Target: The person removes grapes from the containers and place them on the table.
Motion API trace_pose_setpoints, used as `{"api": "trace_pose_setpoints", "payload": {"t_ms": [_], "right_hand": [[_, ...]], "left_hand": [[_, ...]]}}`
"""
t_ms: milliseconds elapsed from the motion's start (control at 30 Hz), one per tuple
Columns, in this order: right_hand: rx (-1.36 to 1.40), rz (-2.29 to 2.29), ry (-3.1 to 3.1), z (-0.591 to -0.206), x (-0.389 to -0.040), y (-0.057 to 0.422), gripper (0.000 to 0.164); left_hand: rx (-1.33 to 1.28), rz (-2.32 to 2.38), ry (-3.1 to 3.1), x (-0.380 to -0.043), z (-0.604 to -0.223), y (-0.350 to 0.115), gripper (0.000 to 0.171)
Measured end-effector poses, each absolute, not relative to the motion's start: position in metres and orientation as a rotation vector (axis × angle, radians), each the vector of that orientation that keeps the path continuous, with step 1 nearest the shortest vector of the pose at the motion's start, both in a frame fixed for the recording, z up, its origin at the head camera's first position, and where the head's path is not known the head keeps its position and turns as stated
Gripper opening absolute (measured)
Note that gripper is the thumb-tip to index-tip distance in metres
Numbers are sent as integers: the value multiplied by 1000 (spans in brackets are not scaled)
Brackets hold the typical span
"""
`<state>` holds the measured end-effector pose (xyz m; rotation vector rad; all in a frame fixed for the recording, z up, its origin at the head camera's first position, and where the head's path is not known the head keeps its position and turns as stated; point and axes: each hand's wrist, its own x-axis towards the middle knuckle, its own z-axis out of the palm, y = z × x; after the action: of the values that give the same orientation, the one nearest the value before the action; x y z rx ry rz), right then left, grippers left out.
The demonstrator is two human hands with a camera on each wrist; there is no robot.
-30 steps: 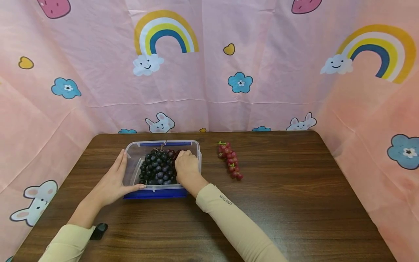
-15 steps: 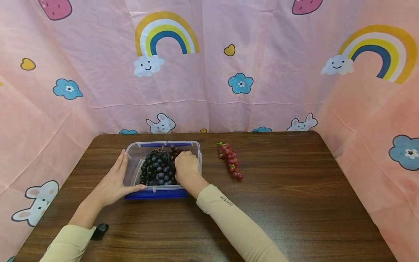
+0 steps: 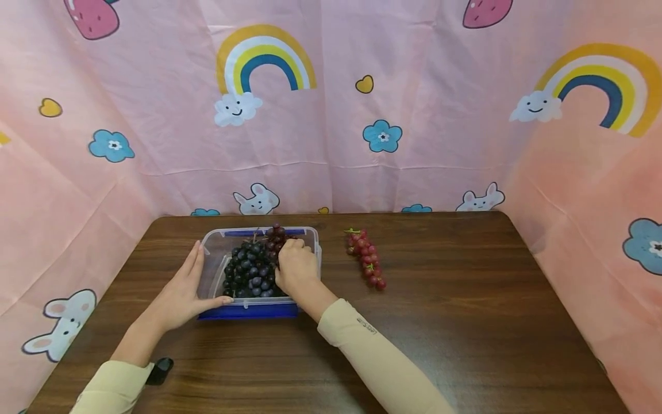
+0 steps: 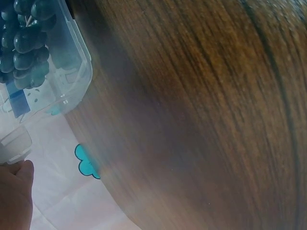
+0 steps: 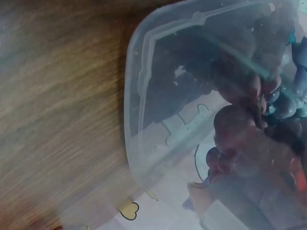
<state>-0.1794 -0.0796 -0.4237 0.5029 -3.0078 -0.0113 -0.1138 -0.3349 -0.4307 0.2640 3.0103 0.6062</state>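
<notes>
A clear plastic container with blue side clips stands at the left of the table. Inside it lies a bunch of black grapes, with dark red grapes behind and to the right. My right hand reaches over the right part of the container, fingers curled on the dark red bunch; its fingertips are hidden. Blurred dark red grapes show through the wall in the right wrist view. My left hand rests on the container's left side, fingers straight, thumb along the front rim.
A bunch of light red grapes with green stems lies on the brown wooden table, right of the container. A pink printed cloth hangs behind and beside the table. A black band shows at the left wrist.
The dark red grapes have risen and now show higher, up to the back rim, beside my right hand. The left hand stays on the container. The head view has tilted slightly.
</notes>
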Motion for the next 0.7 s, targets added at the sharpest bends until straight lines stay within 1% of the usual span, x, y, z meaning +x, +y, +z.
{"api": "trace_pose_setpoints", "payload": {"t_ms": [367,700], "right_hand": [[466,65,-2967,-420,-179,-76,61],[464,92,-2929,-413,-174,-73,67]], "left_hand": [[277,602,3027,-115,-433,-336,137],[264,599,3020,-114,-432,-334,135]]}}
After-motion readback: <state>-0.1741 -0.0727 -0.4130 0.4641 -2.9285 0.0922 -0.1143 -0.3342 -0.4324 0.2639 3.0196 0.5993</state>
